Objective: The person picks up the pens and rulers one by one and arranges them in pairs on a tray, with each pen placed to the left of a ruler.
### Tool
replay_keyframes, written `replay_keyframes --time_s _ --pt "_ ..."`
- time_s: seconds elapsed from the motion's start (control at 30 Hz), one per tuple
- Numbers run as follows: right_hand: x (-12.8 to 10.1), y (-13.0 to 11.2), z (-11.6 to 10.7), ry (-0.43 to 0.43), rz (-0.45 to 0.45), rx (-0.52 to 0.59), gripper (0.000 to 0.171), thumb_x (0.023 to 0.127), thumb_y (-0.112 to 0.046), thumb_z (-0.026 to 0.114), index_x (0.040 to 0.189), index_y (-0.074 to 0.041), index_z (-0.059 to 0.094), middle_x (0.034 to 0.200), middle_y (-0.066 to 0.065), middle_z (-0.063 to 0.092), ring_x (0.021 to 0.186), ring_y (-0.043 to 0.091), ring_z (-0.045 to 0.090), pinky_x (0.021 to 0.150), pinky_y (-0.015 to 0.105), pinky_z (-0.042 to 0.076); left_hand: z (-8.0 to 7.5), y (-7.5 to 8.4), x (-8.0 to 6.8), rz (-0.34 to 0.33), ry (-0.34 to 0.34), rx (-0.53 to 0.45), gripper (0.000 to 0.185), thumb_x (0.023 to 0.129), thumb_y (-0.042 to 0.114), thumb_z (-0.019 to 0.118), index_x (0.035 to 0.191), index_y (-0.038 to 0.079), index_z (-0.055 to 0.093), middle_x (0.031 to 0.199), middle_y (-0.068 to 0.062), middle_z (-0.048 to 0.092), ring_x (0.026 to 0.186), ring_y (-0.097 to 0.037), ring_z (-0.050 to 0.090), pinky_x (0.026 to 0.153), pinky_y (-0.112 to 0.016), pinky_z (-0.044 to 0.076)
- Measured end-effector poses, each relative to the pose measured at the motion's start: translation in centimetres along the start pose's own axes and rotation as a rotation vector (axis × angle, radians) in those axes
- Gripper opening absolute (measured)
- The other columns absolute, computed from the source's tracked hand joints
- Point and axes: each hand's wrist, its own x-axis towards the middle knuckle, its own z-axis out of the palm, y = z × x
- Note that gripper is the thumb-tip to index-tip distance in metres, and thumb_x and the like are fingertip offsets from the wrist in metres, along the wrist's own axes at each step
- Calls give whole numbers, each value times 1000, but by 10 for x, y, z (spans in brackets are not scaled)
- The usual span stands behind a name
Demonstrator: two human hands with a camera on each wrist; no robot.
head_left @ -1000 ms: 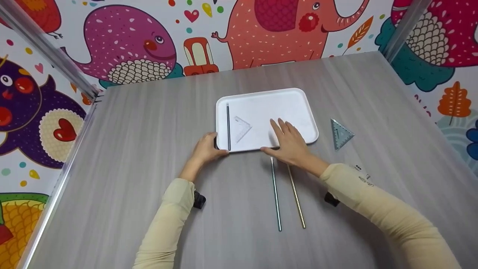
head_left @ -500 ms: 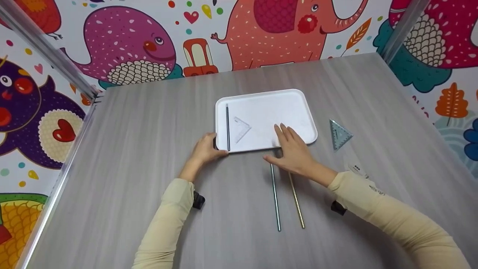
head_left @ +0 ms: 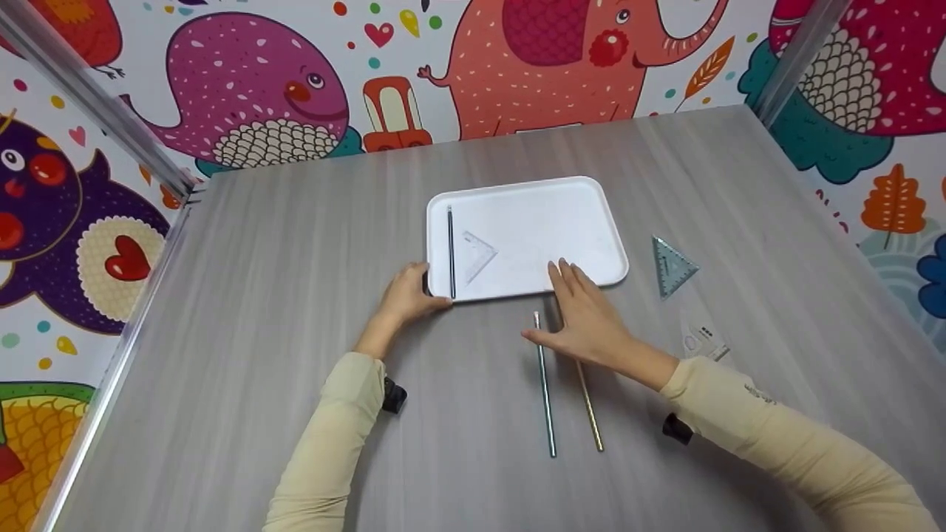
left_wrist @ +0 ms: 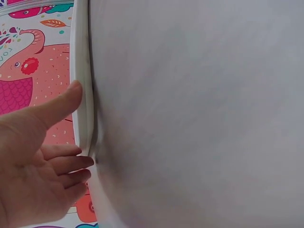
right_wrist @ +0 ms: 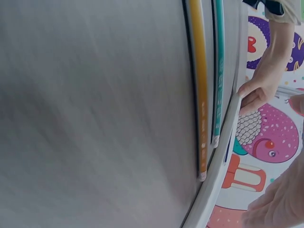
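Grey wood-grain table [head_left: 259, 310], grain running away from the person. Nearest on it: two long thin sticks lying side by side, a teal pencil [head_left: 545, 391] and a yellow pencil [head_left: 590, 406], both pointing toward the tray.

Right hand [head_left: 587, 314] rests flat over the far ends of those two, fingers straight and together, thumb out beside the teal one; it grips nothing, and its fingertips reach the tray's near edge. Just right of that arm, a clear protractor-like piece [head_left: 702, 340], hard to make out.

Left hand [head_left: 408, 295] holds the near left corner of the white tray [head_left: 547, 214]: thumb on the rim, fingers curled under the edge, as the left wrist view shows.

In the tray: a dark pencil [head_left: 451, 251] along its left side and a clear set square [head_left: 479, 255] just beside it. A blue-green set square [head_left: 671, 264] lies on the table right of the tray, apart from it.

Beyond: walls papered with cartoon animals, a purple whale [head_left: 251, 89] and an orange elephant [head_left: 547, 66]; metal frame posts [head_left: 96, 96] at the far corners.
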Motion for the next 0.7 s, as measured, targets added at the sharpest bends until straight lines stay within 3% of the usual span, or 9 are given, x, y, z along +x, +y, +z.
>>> replay_keyframes --time_s 0.4,0.7 --pt "-24 -12 -2 -14 -23 -9 106 72 -63 58 140 7 19 144 28 20 132 41 20 107 48 20 0 -1 0 11 5 0 62 69 19 78 120 -6 53 117 -24 54 107 -34 51 96 -42 37" --pt "-36 -12 -3 -2 -35 -19 107 71 -64 58 139 10 20 143 28 22 133 39 19 105 50 22 -1 1 0 -24 -19 14 65 70 21 77 124 -5 50 122 -24 52 112 -34 49 97 -42 36"
